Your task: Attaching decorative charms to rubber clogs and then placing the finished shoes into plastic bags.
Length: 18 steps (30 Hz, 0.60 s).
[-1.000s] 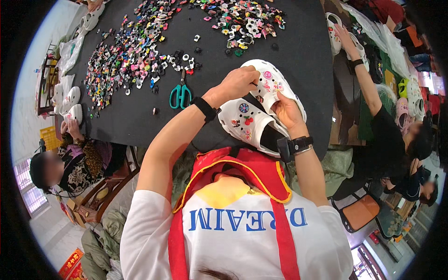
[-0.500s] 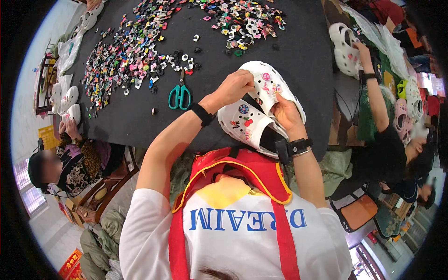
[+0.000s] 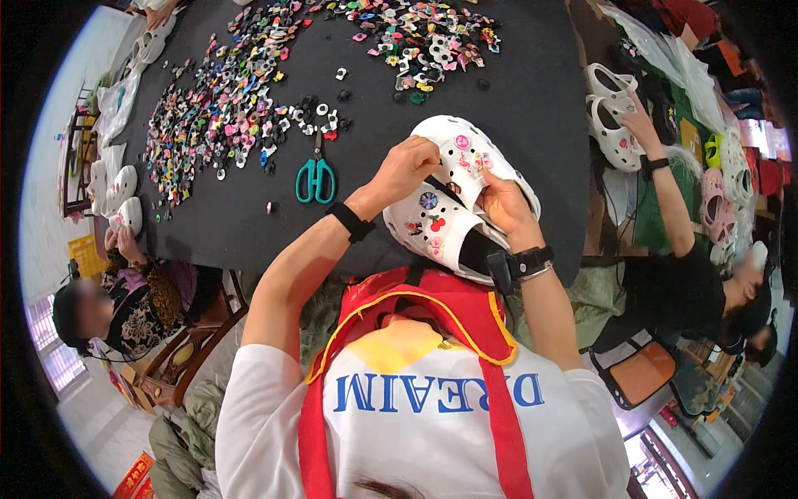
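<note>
1. While the fingertips are what I watch first, they have barely shifted: the left hand (image 3: 407, 169) is curled with thumb and forefinger pinched down on the upper of the white clog (image 3: 465, 195), over one of its holes. Whether a small charm sits inside that pinch I cannot tell; the knuckles hide it.
2. The right hand (image 3: 499, 204) is clamped on the same clog from the other side, fingers wrapped over its edge, steadying it.
3. Against the picture a second ago, the left hand has drawn slightly toward the toe of the upper and closed tighter. I judge that as pressing a piece home, so the decorating of this shoe is well along: several charms already show on it.
4. The clog, paired with a second white clog (image 3: 436, 233) lying under it, rests at the near edge of the black table (image 3: 532, 91), just in front of my chest, as before.
5. Outward, the green-handled scissors (image 3: 316, 176) lie untouched left of my left wrist, and the scatter of loose charms (image 3: 224, 108) looks unchanged.
6. The one clear difference farther out: a co-worker's hand (image 3: 642, 125) at the right now reaches onto another pair of white clogs (image 3: 611, 116), lower than it was a second ago.
</note>
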Each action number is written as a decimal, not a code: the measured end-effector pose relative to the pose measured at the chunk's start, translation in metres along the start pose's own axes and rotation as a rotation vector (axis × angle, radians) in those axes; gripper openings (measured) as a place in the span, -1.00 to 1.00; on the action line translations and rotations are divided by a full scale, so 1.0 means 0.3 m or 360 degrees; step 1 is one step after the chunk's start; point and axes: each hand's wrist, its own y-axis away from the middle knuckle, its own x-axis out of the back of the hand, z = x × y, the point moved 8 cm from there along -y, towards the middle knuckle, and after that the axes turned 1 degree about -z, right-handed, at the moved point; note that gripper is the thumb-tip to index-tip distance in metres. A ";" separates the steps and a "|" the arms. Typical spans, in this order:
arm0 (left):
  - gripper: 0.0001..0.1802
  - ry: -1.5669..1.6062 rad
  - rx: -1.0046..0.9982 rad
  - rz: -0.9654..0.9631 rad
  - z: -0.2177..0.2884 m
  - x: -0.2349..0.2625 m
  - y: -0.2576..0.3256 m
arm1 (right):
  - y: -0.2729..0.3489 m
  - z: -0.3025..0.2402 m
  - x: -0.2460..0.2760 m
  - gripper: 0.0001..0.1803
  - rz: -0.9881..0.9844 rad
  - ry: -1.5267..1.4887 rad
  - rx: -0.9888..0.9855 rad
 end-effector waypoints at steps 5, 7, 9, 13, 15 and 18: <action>-0.87 0.0006 -0.0182 0.0144 0.037 0.007 0.008 | -0.028 0.010 0.031 -0.70 0.0053 0.0010 -0.0063; -0.89 -0.0212 -0.0290 0.0169 0.052 -0.001 0.018 | -0.039 0.014 0.043 -0.72 0.0102 0.0001 -0.0082; -0.89 -0.0284 -0.0377 0.0179 0.067 -0.008 0.029 | -0.039 0.017 0.050 -0.76 0.0170 -0.0003 -0.0080; -0.86 -0.0386 -0.0497 0.0201 0.087 -0.016 0.056 | -0.025 0.027 0.045 -0.76 0.0177 -0.0011 -0.0094; -0.86 -0.0388 -0.0493 0.0204 0.080 -0.017 0.064 | -0.019 0.037 0.046 -0.77 0.0155 0.0004 -0.0089; -0.84 -0.0263 -0.0293 0.0202 0.058 -0.004 0.053 | -0.013 0.032 0.049 -0.77 0.0054 0.0109 -0.0126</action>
